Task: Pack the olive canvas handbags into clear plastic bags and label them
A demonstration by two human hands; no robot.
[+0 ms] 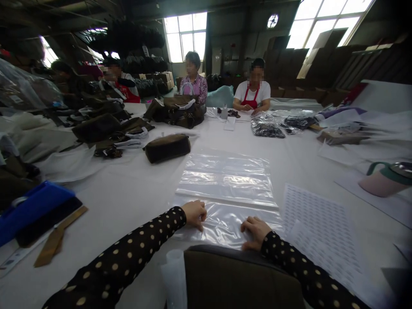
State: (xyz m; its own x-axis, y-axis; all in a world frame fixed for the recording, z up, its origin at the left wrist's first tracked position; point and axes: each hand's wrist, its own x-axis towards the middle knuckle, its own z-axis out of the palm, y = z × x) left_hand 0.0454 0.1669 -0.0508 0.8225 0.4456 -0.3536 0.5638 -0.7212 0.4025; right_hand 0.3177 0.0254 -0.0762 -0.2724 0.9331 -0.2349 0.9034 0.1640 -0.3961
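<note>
clear plastic bag (225, 189) flat under our left hand (195, 213) and right hand (255, 229).
we pinch its near edge with both hands; brown bag (238, 279) below them looks not yet packed.

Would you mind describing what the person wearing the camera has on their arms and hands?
Both arms are covered by long, close-fitting black sleeves dotted all over with small cream polka dots, ending at the wrists. The left hand and right hand are bare: no gloves are worn, and no rings, watch or bracelet can be made out.
</note>
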